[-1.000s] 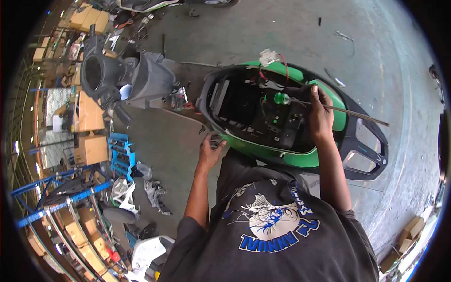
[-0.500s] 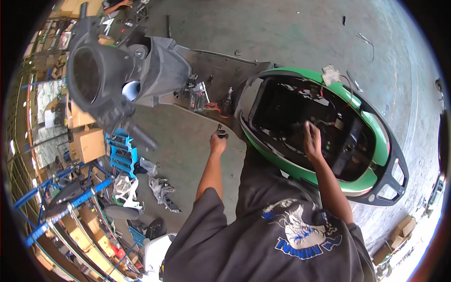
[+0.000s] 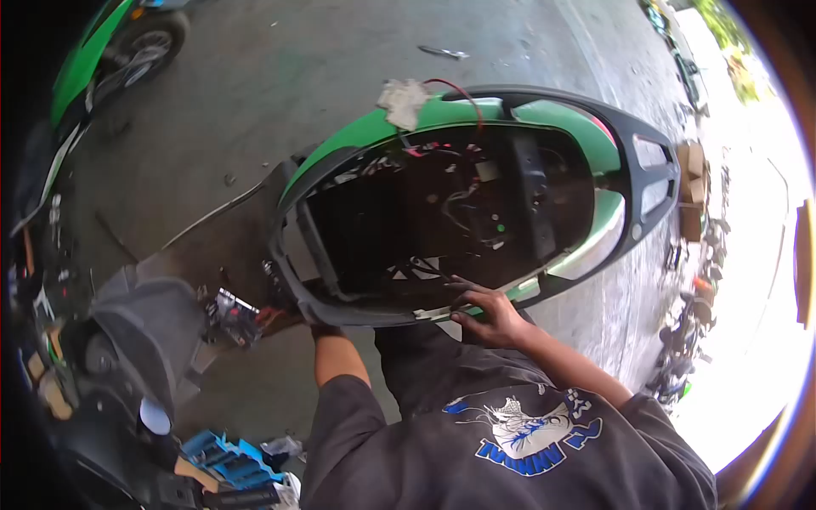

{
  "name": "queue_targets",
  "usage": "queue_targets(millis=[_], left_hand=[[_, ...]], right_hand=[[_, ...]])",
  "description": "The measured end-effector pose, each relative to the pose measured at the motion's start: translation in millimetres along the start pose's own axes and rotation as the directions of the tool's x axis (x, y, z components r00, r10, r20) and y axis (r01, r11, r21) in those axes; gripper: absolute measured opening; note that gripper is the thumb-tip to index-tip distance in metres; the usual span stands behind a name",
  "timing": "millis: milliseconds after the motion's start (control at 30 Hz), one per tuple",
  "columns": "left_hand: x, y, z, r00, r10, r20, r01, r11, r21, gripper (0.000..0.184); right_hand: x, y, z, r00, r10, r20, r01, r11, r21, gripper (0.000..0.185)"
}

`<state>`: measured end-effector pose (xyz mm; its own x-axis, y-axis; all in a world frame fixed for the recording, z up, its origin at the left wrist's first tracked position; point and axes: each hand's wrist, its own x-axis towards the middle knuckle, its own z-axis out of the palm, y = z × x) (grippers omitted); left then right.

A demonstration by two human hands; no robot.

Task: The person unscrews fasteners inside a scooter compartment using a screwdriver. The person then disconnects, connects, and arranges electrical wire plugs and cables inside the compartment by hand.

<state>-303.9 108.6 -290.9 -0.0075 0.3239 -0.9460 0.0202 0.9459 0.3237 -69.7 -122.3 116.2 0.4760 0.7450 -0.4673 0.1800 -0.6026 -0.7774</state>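
The scooter's green rear body panel [image 3: 344, 144] surrounds an open seat cavity, where dark frame parts and loose wires [image 3: 463, 204] show. My right hand [image 3: 491, 316] rests over the near rim of this body, its fingers reaching to the cavity's inner edge and its thumb apart from them. Some thin dark strands lie by its fingertips; whether it touches them I cannot tell. Below the front end of the body, my left hand [image 3: 321, 330] is mostly hidden. Only its wrist side shows, and its fingers are out of sight. A pale crumpled piece [image 3: 403, 104] sits on the far green edge.
The grey front section [image 3: 144, 331] of the scooter lies to the left, beside a red and dark tool [image 3: 242, 319] on the floorboard. Blue plastic racks [image 3: 228, 459] stand at lower left. Another green vehicle [image 3: 127, 55] is at upper left. Cardboard boxes [image 3: 693, 187] line the right.
The view has swung right and nearer the rear body. My right hand has gone from above the cavity to its near rim. My left hand has moved in under the front end.
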Motion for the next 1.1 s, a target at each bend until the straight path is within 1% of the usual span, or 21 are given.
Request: queue_targets(millis=[33,133,300,367,433,500,533,567,600,633,667,700,733,767,800,833,900,933,967,1033,1100], left_hand=[[0.7,1.3,0.6,1.000,0.003,-0.008,-0.003,1.000,0.006,0.026],[-4.2,1.6,-4.1,0.999,0.013,-0.038,-0.012,1.000,0.004,0.025],[-22.7,12.9,-17.9,0.995,0.064,-0.082,-0.064,0.998,0.012,0.024],[-37.7,17.2,-20.0,0.987,0.107,-0.118,-0.106,0.994,0.018,0.023],[-75.9,20.4,-21.8,0.956,0.222,-0.191,-0.214,0.975,0.062,0.023],[-152.5,22.5,-18.7,0.811,0.514,-0.280,-0.454,0.854,0.253,0.022],[-199.8,25.8,-14.2,0.738,0.620,-0.265,-0.530,0.776,0.340,0.022],[-248.2,30.4,-5.2,0.722,0.664,-0.194,-0.569,0.729,0.381,0.021],[-297.1,35.2,4.4,0.700,0.704,-0.123,-0.608,0.677,0.414,0.020],[-346.6,32.4,20.9,0.673,0.739,0.034,-0.667,0.586,0.460,0.017],[-376.1,27.3,34.1,0.733,0.675,0.087,-0.639,0.639,0.428,0.017],[-402.4,21.7,51.2,0.784,0.605,0.142,-0.605,0.691,0.395,0.017],[-439.8,19.1,86.4,0.864,0.431,0.259,-0.493,0.830,0.263,0.017],[-473.0,11.8,118.5,0.881,0.275,0.385,-0.352,0.925,0.144,0.017],[-475.4,4.0,131.0,0.869,0.238,0.434,-0.316,0.942,0.117,0.018],[-476.4,-1.2,143.0,0.851,0.200,0.486,-0.278,0.956,0.094,0.019],[-482.9,-9.7,169.4,0.828,0.200,0.524,-0.303,0.946,0.118,0.017],[-486.3,-10.2,180.4,0.807,0.176,0.564,-0.308,0.940,0.148,0.015],[-491.3,-8.4,189.3,0.806,0.182,0.564,-0.319,0.935,0.154,0.015],[-501.1,-8.5,205.9,0.784,0.111,0.611,-0.302,0.928,0.219,0.013],[-495.9,-14.6,214.6,0.785,0.094,0.612,-0.306,0.918,0.251,0.015]], right_hand=[[-0.4,0.9,-0.1,1.000,0.016,-0.024,-0.016,1.000,0.003,0.018],[-1.8,5.5,0.1,0.996,-0.075,-0.038,0.075,0.997,0.000,0.023],[1.0,6.8,-7.8,0.996,-0.055,-0.063,0.054,0.998,-0.025,0.033],[1.8,7.9,-22.6,0.998,-0.068,-0.017,0.067,0.997,-0.049,0.039],[1.9,13.3,-33.5,0.992,-0.123,-0.002,0.123,0.991,-0.047,0.042],[1.5,12.5,-45.6,0.984,-0.167,-0.068,0.168,0.986,0.012,0.043],[1.0,3.8,-56.0,0.988,-0.155,-0.030,0.156,0.987,0.040,0.042],[1.5,3.8,-58.4,0.984,-0.174,-0.027,0.175,0.983,0.064,0.042],[1.8,4.9,-59.0,0.956,-0.290,-0.032,0.291,0.956,0.025,0.039],[1.0,5.6,-59.3,0.915,-0.402,-0.032,0.401,0.916,-0.016,0.037],[0.3,5.1,-59.8,0.882,-0.471,0.005,0.471,0.882,0.023,0.045],[-0.4,0.5,-64.0,0.872,-0.489,0.008,0.488,0.872,0.037,0.045],[-1.6,-5.8,-70.3,0.854,-0.514,0.086,0.512,0.858,0.046,0.048],[-7.7,-9.8,-78.9,0.816,-0.554,0.164,0.551,0.831,0.068,0.052],[-10.5,-4.4,-80.7,0.806,-0.586,0.087,0.586,0.810,0.024,0.055],[-11.8,-1.6,-89.3,0.793,-0.604,0.081,0.604,0.797,0.031,0.055],[-14.8,1.9,-108.0,0.873,-0.488,0.021,0.479,0.863,0.158,0.048],[-18.7,-1.1,-117.3,0.856,-0.511,-0.081,0.517,0.838,0.176,0.032],[-21.1,1.8,-121.3,0.852,-0.516,-0.090,0.523,0.832,0.182,0.032],[-25.6,9.2,-129.9,0.885,-0.419,-0.202,0.452,0.878,0.161,0.029],[-28.1,14.3,-138.5,0.867,-0.428,-0.257,0.471,0.871,0.138,0.027]])
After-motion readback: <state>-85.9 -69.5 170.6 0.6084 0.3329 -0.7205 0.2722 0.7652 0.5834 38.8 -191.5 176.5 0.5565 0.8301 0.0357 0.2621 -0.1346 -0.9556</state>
